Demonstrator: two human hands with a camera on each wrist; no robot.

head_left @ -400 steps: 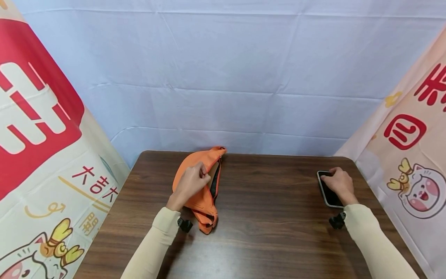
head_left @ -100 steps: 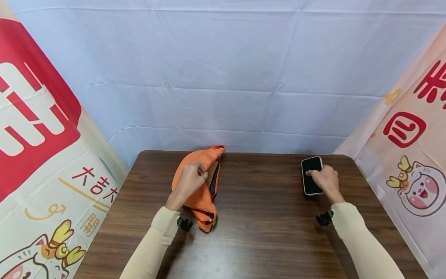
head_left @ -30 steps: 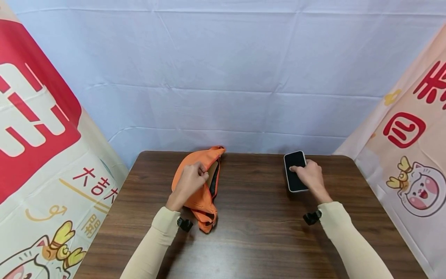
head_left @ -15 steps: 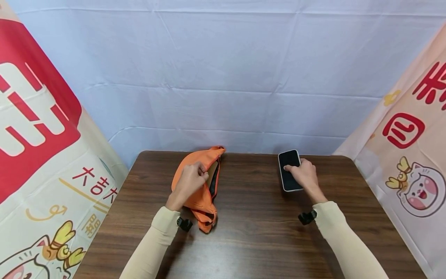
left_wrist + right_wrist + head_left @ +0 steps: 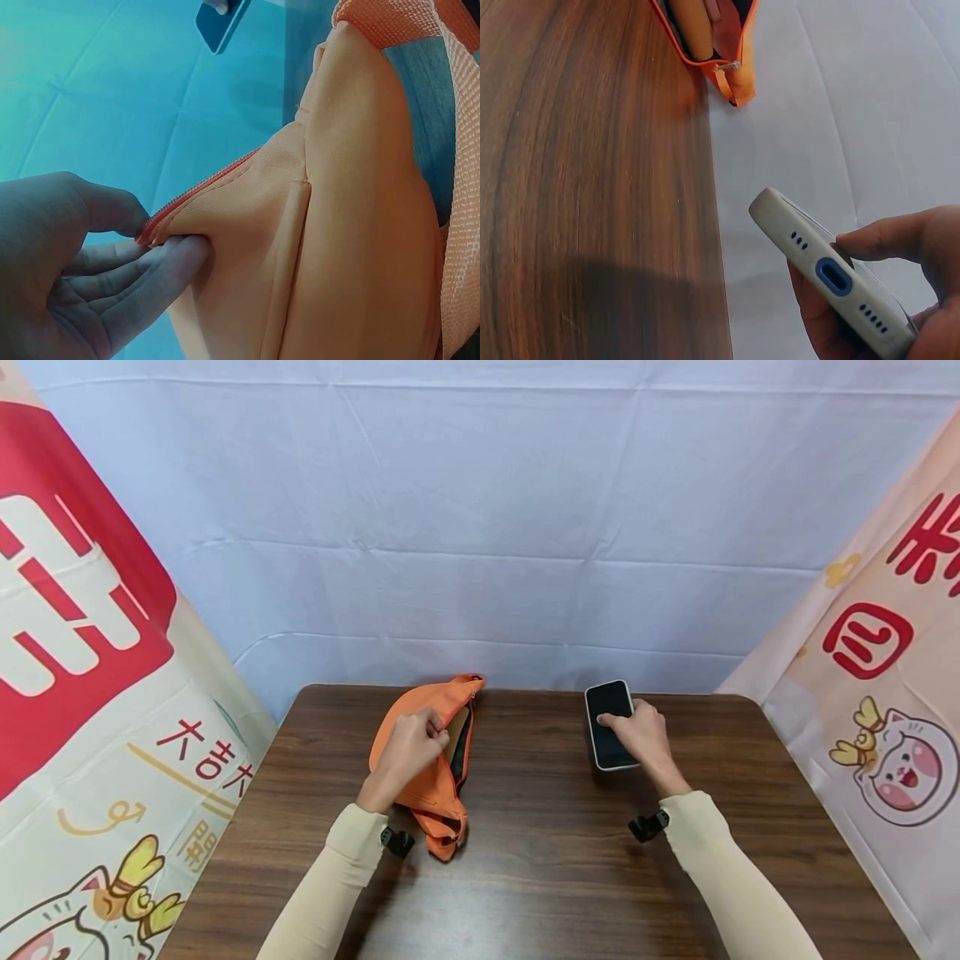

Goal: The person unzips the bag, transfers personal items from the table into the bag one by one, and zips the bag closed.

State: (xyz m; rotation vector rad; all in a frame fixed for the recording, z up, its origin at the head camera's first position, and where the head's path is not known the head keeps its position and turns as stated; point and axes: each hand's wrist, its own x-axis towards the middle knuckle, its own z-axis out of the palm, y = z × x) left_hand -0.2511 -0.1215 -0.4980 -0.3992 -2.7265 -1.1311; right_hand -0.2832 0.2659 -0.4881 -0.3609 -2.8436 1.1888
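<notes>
An orange waist bag (image 5: pixel 420 699) lies near the back of the table, left of the middle, its zip opening facing right. My left hand (image 5: pixel 408 747) pinches the zipped edge (image 5: pixel 199 191) between thumb and fingers, pulling the opening apart. Inside, a tan thing (image 5: pixel 692 28) shows; its kind is unclear. To the right, my right hand (image 5: pixel 647 737) grips a smartphone (image 5: pixel 609 700) by its right side, thumb on the dark screen and fingers underneath. In the right wrist view the phone's pale case (image 5: pixel 787 225) and charging port are visible, held above the table.
The brown wooden table (image 5: pixel 540 877) reaches back to a pale cloth backdrop (image 5: pixel 480 527). Printed banners (image 5: pixel 202 668) hang at the left and right sides. A loose orange strap (image 5: pixel 457 187) lies along the bag.
My right hand has picked up the phone from the right and carried it leftward towards the bag, still moving left over the last second. The left hand keeps its pinch on the bag's edge.
</notes>
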